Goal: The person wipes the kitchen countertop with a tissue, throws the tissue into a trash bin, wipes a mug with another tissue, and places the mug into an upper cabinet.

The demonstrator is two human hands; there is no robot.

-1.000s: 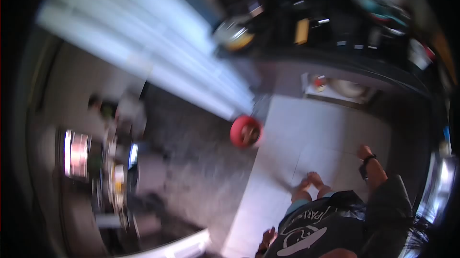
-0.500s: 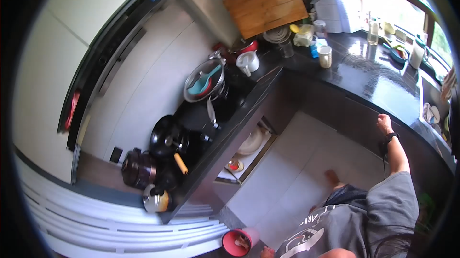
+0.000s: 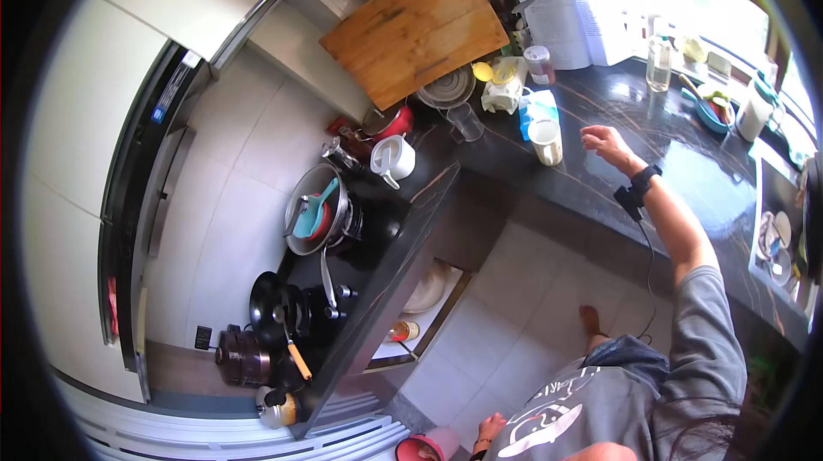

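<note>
R hand (image 3: 610, 146) half-curled, empty | mug (image 3: 547, 151) just L of it, apart, on ctr (image 3: 587, 178) | L hand (image 3: 490, 429): can't tell

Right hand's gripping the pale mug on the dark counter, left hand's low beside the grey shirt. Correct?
Not quite: the right hand isn't gripping the pale mug. The current head view shows a clear gap between them. The mug does stand on the dark counter, and the left hand is low beside the grey shirt.
</note>
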